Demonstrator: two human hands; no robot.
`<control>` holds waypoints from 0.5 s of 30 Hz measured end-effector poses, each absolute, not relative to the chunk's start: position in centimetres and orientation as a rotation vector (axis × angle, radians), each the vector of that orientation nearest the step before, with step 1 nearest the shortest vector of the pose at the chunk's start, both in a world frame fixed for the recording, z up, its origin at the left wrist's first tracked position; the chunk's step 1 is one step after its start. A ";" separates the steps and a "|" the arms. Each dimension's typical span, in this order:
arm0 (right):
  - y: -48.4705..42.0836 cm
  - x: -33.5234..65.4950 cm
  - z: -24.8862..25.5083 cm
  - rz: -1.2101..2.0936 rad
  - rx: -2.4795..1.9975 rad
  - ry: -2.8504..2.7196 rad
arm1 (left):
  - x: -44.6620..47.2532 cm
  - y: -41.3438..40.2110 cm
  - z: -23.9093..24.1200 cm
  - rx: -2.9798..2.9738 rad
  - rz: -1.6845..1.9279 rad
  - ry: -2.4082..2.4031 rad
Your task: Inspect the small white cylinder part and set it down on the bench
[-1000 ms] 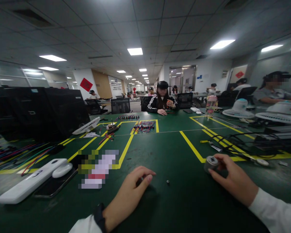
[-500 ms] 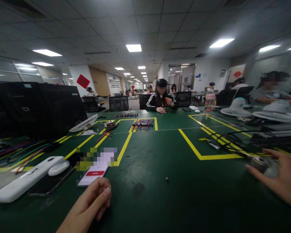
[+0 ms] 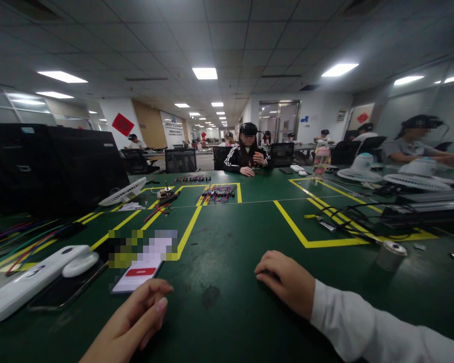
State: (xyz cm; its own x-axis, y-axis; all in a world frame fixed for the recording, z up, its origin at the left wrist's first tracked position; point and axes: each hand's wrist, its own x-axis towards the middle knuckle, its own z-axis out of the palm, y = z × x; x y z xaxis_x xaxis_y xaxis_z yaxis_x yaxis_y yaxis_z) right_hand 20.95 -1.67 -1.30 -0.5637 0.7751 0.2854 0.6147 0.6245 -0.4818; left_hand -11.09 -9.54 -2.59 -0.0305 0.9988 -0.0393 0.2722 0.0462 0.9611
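Note:
My right hand (image 3: pixel 285 280) rests low over the middle of the table, its fingers bent down and pinched together. The fingertips are where a small dark round part lay earlier; that part is now hidden, and I cannot make out what they hold. My left hand (image 3: pixel 144 315) hovers at the near left, fingers loosely curled, thumb a little apart, with nothing in it. Just beyond it lies a phone (image 3: pixel 146 267) with a lit screen, partly blurred. Off to the right, apart from both hands, a silver metal cylinder (image 3: pixel 391 257) stands upright.
A white device marked 3 (image 3: pixel 38 280) and a dark phone (image 3: pixel 66 287) lie at left. Wire bundles (image 3: pixel 219 193) sit farther back. Black cables (image 3: pixel 348 219), white fan parts (image 3: pixel 361 169) and a bottle (image 3: pixel 321 161) are at right. A person (image 3: pixel 246 151) sits opposite.
My right hand has let go of the metal cylinder at the right and moved left to the small round part, covering it. My left hand has barely moved; its thumb has parted slightly.

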 end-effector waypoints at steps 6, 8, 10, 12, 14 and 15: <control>-1.5 33.5 1.1 -0.245 -1.313 -2.001 | -11.2 -9.4 -3.0 1.383 1.009 1.448; -1.8 38.9 1.6 -0.452 -1.472 -1.903 | -11.2 -9.4 -2.8 1.394 0.944 1.457; -2.1 43.4 1.6 -0.418 -1.724 -1.861 | -11.3 -9.4 -2.7 1.394 0.895 1.471; -2.2 46.6 1.1 -0.230 -1.974 -1.810 | -11.3 -9.4 -2.7 1.393 0.892 1.477; -2.1 48.3 0.3 -0.094 -2.097 -1.757 | -11.3 -9.4 -2.9 1.400 0.919 1.473; -2.0 48.7 0.0 -0.082 -2.111 -1.739 | -11.4 -9.4 -3.1 1.409 0.937 1.469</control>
